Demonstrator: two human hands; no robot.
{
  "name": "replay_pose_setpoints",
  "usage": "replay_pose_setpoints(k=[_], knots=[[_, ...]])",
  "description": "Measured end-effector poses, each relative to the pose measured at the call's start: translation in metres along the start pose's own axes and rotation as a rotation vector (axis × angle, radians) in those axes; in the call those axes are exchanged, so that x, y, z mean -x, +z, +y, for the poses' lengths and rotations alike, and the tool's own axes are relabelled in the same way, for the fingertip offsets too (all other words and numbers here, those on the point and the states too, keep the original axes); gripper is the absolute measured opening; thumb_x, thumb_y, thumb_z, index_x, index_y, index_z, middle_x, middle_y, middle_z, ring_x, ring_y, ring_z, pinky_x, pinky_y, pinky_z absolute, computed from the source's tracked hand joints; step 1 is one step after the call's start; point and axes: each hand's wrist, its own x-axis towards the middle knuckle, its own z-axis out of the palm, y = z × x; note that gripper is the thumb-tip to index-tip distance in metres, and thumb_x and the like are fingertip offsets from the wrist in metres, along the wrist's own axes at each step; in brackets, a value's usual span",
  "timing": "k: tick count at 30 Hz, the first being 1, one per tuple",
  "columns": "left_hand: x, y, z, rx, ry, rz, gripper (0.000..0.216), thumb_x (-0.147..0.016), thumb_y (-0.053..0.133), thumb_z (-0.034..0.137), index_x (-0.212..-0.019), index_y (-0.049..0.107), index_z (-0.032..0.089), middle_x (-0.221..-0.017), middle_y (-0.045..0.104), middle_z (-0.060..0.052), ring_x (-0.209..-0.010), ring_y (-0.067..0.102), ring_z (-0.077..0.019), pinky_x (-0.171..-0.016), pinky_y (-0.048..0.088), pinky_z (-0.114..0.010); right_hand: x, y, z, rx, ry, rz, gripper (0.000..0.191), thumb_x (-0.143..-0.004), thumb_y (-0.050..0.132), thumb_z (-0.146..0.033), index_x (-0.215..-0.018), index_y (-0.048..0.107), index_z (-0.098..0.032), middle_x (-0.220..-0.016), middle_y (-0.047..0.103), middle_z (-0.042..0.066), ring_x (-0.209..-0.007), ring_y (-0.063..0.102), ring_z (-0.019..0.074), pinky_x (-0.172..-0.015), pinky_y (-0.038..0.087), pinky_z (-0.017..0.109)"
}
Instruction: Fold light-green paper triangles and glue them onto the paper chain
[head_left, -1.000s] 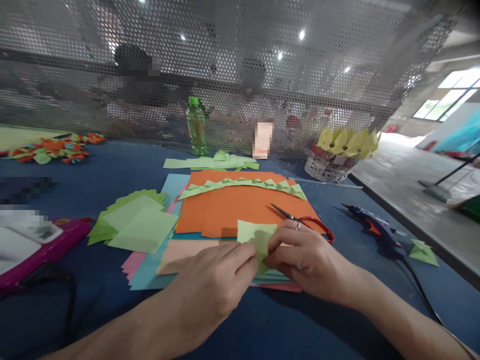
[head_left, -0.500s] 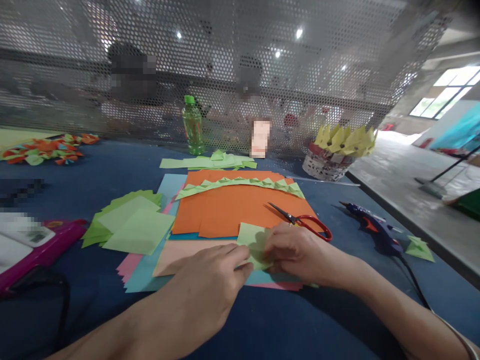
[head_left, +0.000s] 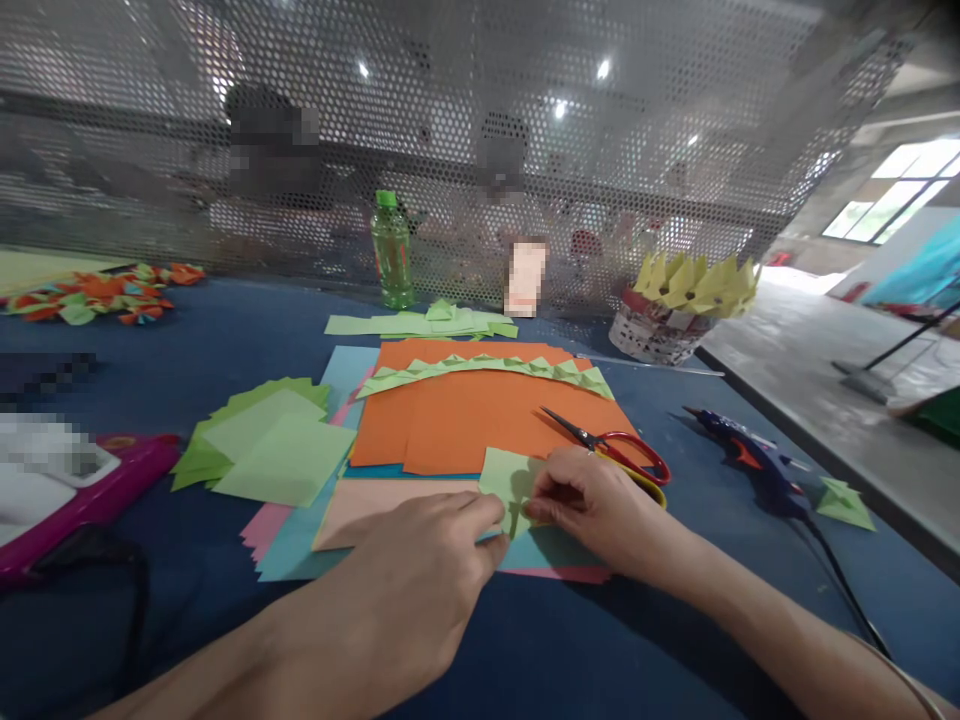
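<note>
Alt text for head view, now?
A person's left hand and right hand handle a pale-green paper piece over stacked coloured paper. Scissors lie beyond the right hand; glue gun at right, green squares at left.

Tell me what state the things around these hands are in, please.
Pale green paper: touched by left fingers and right fingers, lower part partly hidden.
Scissors: lying flat, blades together.
Orange sheets: flat, stacked.
Green strip: curved, pointed folds along it.
Loose green squares: flat, fanned out.
Bottle: upright, capped.
Glue gun: lying on its side, cord attached.
Small green piece: folded.
Yellow-pointed container: upright.
</note>
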Motion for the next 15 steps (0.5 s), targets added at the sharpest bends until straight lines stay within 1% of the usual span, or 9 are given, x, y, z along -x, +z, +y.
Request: replay_pose_setpoints(k=[4, 9, 15], knots=[[0.0006, 0.0013, -0.0007, 0.018, 0.011, 0.056, 0.032, -0.092, 0.041, 0.006, -0.109, 0.066, 0.020, -0.108, 0.067, -0.010, -0.104, 0.063, -0.0252, -0.095, 0.049, -0.036, 0.0018, 0.0064, -0.0043, 0.045, 0.022, 0.054, 0.017, -0.089, 0.074, -0.025, -0.078, 0.063, -0.020, -0.080, 0.063, -0.001, -0.077, 0.056, 0.0153, -0.069, 0.038, 0.027], [0.0007, 0.0000, 0.0007, 0.025, 0.012, 0.065, 0.032, -0.092, 0.041, 0.005, -0.107, 0.066, 0.019, -0.106, 0.068, -0.009, -0.103, 0.064, -0.0244, -0.095, 0.049, -0.035, 0.0031, 0.0087, -0.0089, 0.078, 0.057, 0.076, 0.019, -0.089, 0.075, -0.025, -0.076, 0.061, -0.020, -0.081, 0.063, -0.001, -0.078, 0.056, 0.0168, -0.069, 0.038, 0.029], [0.0006, -0.0015, 0.0019, 0.019, 0.001, 0.049, 0.037, -0.090, 0.040, 0.004, -0.111, 0.066, 0.020, -0.108, 0.069, -0.010, -0.105, 0.065, -0.0251, -0.096, 0.050, -0.036, 0.0020, 0.0107, -0.0085, 0.096, 0.027, 0.086, 0.021, -0.091, 0.073, -0.028, -0.077, 0.060, -0.020, -0.082, 0.063, 0.000, -0.078, 0.057, 0.0172, -0.070, 0.039, 0.029]])
